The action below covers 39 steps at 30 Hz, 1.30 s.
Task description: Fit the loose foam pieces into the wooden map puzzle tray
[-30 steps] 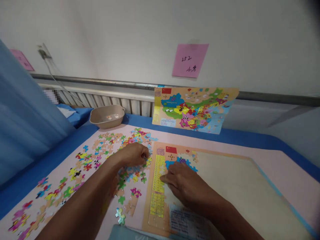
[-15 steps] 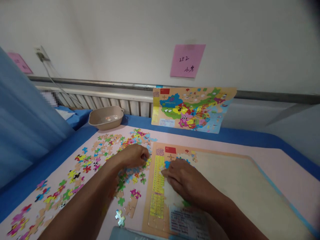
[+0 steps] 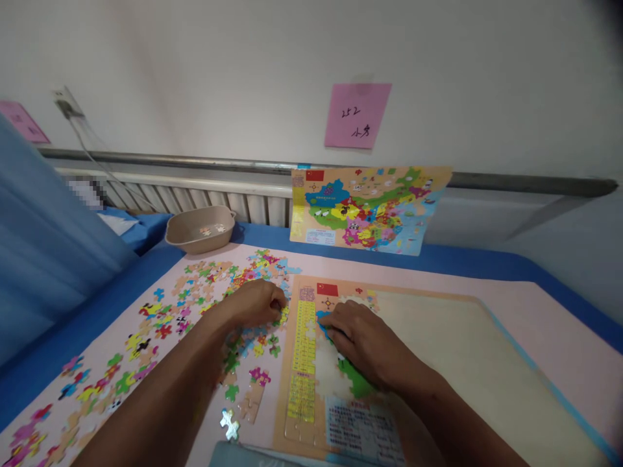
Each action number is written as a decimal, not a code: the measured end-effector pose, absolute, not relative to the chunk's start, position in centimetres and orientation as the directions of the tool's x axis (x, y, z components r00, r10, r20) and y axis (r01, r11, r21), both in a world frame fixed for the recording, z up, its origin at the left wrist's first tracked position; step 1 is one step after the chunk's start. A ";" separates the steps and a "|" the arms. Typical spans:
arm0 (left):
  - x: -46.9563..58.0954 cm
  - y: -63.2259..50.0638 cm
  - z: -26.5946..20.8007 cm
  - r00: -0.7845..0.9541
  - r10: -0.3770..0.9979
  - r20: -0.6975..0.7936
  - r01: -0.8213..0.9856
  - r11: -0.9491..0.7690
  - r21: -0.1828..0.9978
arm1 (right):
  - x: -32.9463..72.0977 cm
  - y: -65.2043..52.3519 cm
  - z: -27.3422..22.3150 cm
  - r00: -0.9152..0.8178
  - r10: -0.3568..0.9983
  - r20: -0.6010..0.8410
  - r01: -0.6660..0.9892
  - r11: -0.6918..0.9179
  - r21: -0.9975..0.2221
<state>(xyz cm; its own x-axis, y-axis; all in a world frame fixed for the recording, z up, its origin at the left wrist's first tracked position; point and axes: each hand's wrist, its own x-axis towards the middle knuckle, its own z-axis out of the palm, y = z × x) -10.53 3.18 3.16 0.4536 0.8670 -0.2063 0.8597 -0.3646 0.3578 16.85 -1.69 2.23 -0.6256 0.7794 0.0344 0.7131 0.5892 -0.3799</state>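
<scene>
My left hand (image 3: 257, 303) is closed, its fingertips pinching a yellow jigsaw piece (image 3: 283, 315) just left of the puzzle board. Over the board's upper left part, my right hand (image 3: 360, 337) is bent with its fingers close together. Its fingertips reach the blue joined pieces (image 3: 322, 316); anything between them is hidden. The partly filled puzzle board (image 3: 428, 350) has a yellow text strip (image 3: 305, 350) with a pale gap in it, a red flag and a green part (image 3: 357, 383) below my right hand. Loose jigsaw pieces (image 3: 165, 311) lie spread under and around my left arm.
A beige basin (image 3: 199, 246) with a few pieces inside stands at the back left. Against the rail leans a printed map picture (image 3: 370, 207). A blue curtain (image 3: 43, 246) hangs at the left, and a grey-blue object (image 3: 243, 455) lies at the front edge.
My right hand has moved slightly up and away from the yellow strip, uncovering its gap and more of the green part. My left hand stays beside the board with the yellow piece. The view has shifted slightly.
</scene>
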 end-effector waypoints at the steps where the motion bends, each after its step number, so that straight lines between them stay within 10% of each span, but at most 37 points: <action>1: -10.6 3.2 3.2 0.453 0.867 -0.205 0.861 -0.366 0.354 | 16.8 -1.6 2.3 -0.623 0.782 0.033 0.716 0.586 -0.379; 39: -9.3 1.8 4.4 0.448 0.882 -0.145 0.876 -0.401 0.270 | 17.2 -1.3 2.5 -0.571 0.817 0.078 0.728 0.548 -0.411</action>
<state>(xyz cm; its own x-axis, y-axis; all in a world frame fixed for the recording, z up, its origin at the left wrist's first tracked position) -9.27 1.85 4.38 0.4483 0.8820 -0.1448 0.8755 -0.4007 0.2701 17.21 -1.33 2.45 -0.5711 0.8172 0.0778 0.7283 0.5482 -0.4111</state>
